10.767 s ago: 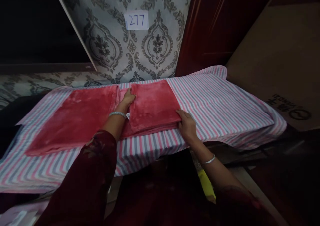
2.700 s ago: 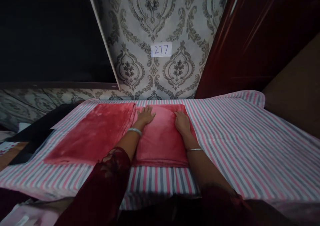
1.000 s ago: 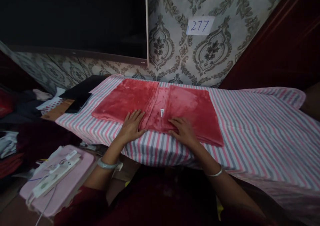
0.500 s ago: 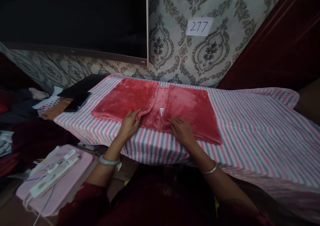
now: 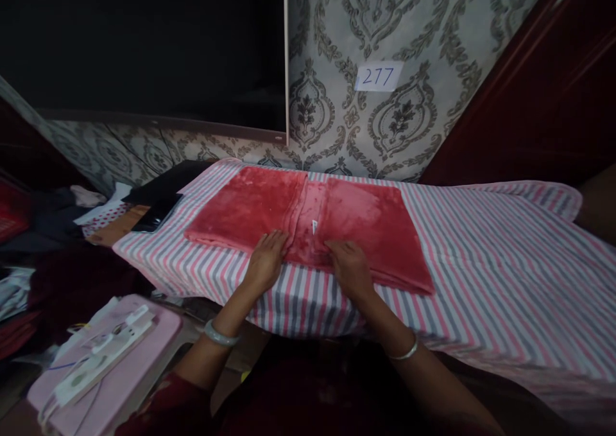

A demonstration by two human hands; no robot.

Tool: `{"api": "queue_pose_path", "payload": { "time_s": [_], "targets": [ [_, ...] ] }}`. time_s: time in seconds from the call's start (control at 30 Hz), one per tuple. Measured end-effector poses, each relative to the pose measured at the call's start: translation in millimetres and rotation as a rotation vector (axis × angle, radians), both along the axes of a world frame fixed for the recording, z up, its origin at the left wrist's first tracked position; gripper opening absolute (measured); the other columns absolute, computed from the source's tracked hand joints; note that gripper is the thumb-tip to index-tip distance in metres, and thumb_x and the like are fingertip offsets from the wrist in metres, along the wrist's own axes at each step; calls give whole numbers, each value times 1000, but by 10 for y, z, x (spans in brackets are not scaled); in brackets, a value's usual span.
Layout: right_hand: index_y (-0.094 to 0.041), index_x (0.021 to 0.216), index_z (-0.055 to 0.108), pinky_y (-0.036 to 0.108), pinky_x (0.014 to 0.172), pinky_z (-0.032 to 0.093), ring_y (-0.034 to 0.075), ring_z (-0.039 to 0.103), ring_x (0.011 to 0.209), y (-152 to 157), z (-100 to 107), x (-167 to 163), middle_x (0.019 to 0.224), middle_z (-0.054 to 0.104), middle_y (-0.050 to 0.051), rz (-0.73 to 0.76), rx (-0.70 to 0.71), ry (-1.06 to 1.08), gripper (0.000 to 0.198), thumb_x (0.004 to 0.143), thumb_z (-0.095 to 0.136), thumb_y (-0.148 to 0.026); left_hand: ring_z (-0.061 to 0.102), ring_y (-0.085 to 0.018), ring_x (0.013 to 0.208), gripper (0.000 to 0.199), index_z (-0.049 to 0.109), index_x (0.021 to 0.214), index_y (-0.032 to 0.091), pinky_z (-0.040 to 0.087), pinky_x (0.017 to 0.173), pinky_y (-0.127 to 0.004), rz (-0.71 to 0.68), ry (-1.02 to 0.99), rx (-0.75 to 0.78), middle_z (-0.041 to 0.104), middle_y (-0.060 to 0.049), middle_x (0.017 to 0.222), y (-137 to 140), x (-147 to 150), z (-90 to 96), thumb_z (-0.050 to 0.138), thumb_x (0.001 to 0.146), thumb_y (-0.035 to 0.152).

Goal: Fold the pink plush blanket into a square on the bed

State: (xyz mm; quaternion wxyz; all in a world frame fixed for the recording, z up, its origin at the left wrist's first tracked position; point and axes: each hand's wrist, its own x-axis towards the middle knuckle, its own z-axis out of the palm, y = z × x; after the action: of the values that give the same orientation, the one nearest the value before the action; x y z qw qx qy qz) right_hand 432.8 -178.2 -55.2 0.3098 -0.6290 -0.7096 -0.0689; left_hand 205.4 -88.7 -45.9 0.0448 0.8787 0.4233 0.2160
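A red plush blanket (image 5: 250, 201) lies on a striped cloth, its left and right sides folded inward toward the middle. Between the two folded edges runs a narrow lighter strip with a small white tag (image 5: 314, 226). My left hand (image 5: 266, 262) rests on the near edge of the left fold, fingers stretched out and lying flat. On the near inner corner of the right fold lies my right hand (image 5: 353, 269), its fingers extended over the plush. The thumb of the right hand is partly hidden.
The pink, grey and white striped cloth (image 5: 481, 256) covers the table. A black phone (image 5: 156, 213) lies at its left edge. Below left, a power strip (image 5: 103, 362) sits on a pink stool (image 5: 158, 346). A large television (image 5: 144, 44) hangs behind.
My left hand has let go of the left fold's edge and now lies flat on it, the fold laid down smoother. My right hand stays at the right fold. The camera view has tilted up slightly.
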Motion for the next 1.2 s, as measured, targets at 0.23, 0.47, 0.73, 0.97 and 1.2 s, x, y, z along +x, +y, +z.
{"api": "queue_pose_path", "payload": {
  "time_s": [0.23, 0.47, 0.73, 0.97, 1.2],
  "targets": [
    [-16, 127, 72, 41, 95, 49, 27, 63, 111, -49, -48, -105, 130, 72, 13, -14, -79, -96, 41, 97, 46, -5, 55, -26, 140, 52, 47, 151, 16, 40, 120, -51, -49, -269, -99, 60, -15, 149, 134, -122, -127, 40, 102, 32],
    [-17, 126, 72, 43, 94, 49, 27, 63, 109, -24, -140, -101, 126, 73, 12, -14, -7, -69, 41, 95, 48, -5, 64, -27, 127, 55, 52, 147, 17, 50, 109, -42, 94, -135, -184, 69, -14, 135, 419, 91, 284, 58, 94, 31],
    [-17, 124, 73, 42, 93, 51, 26, 63, 108, -16, -155, -101, 126, 73, 12, 4, 35, -37, 39, 96, 49, -6, 68, -26, 111, 30, 64, 120, 12, 51, 91, -30, 230, 244, -313, 70, -18, 125, 809, 550, 718, 61, 92, 24],
    [-18, 124, 73, 42, 92, 51, 26, 64, 107, -19, -141, -101, 127, 73, 12, 14, 41, -24, 39, 96, 49, -6, 69, -20, 85, 22, 68, 102, 16, 50, 71, -24, 208, 320, -426, 75, -6, 90, 1035, 496, 784, 67, 80, 13],
    [-20, 124, 73, 42, 92, 50, 26, 63, 107, -17, -120, -125, 126, 73, 10, -4, 13, -6, 41, 94, 50, -5, 65, -18, 67, 7, 65, 89, 17, 46, 57, -23, 188, 211, -437, 65, -3, 71, 1142, 584, 753, 58, 87, 17]
  ]
}}
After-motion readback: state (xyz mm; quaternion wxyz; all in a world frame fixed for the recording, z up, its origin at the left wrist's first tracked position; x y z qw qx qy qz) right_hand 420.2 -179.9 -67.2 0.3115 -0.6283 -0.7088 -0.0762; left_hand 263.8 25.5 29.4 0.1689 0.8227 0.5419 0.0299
